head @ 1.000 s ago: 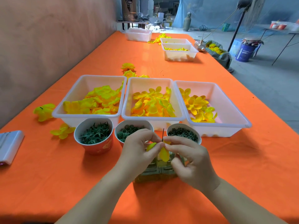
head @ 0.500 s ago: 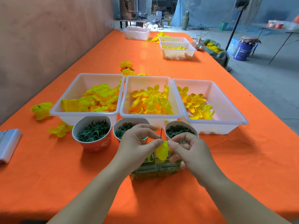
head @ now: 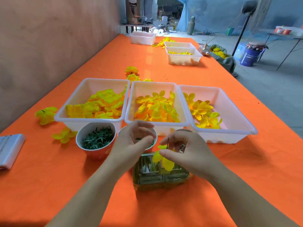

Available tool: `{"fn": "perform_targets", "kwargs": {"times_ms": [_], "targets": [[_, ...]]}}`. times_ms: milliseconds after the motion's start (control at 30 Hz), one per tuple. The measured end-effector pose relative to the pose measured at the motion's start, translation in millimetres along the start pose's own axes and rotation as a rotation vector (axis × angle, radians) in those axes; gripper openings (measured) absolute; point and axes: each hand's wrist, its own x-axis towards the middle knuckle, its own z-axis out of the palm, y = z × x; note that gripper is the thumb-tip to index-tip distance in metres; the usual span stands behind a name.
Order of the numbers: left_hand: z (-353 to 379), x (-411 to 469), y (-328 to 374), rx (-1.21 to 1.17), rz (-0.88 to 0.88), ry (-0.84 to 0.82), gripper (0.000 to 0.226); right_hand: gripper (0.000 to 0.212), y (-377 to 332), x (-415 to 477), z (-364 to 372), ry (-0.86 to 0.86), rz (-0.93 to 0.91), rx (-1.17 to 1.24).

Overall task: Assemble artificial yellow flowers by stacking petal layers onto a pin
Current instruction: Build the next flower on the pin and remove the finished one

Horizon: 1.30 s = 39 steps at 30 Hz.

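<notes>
petal layer (head: 168,163) on pin (head: 168,141), right hand (head: 191,151) pinching

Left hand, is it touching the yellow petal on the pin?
No, the left hand sits apart from the petal, which the right hand pinches.

Left hand (head: 132,145) and right hand (head: 188,153) are bare, as are both forearms (head: 91,194).
</notes>
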Motion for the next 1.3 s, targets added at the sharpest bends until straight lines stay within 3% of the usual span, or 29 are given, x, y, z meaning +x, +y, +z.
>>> {"fn": "perform_targets", "kwargs": {"times_ms": [100, 200, 267, 400, 600, 700, 767, 900, 1000, 1100, 1300], "targets": [[-19, 27, -8, 0.510, 0.066, 0.115, 0.010, 0.026, 10, 1, 10, 0.082, -0.061, 0.025], [-22, 50, -15, 1.023, -0.005, -0.101, 0.012, 0.023, 13, 0, 12, 0.064, -0.087, 0.016], [-15, 59, -16, 1.194, -0.082, -0.254, 0.019, 0.021, 13, 0, 11, 0.056, -0.099, 0.005], [-2, 65, -15, 1.318, -0.111, -0.332, 0.018, 0.024, 13, -2, 10, 0.071, -0.115, 0.009], [-1, 59, -24, 1.268, -0.110, -0.280, 0.020, 0.021, 14, -3, 13, 0.071, -0.083, 0.038], [-8, 59, -21, 1.146, -0.017, -0.103, 0.015, 0.023, 13, -5, 12, 0.067, -0.100, 0.031], [-13, 58, -16, 1.007, 0.054, 0.022, 0.009, 0.023, 14, -5, 13, 0.074, -0.099, 0.028], [-15, 49, 0, 0.666, 0.086, 0.118, 0.012, 0.022, 15, -4, 13, 0.083, -0.107, 0.042], [-9, 33, 17, 0.258, 0.061, 0.069, 0.025, 0.022, 14, -4, 14, 0.076, -0.101, 0.040], [4, 16, 32, -0.004, 0.038, 0.019, 0.019, 0.024, 14, -2, 14, 0.084, -0.097, 0.026], [24, 4, 32, 0.076, 0.154, 0.081, 0.029, 0.033, 13, -1, 14, 0.086, -0.106, 0.059]]}}
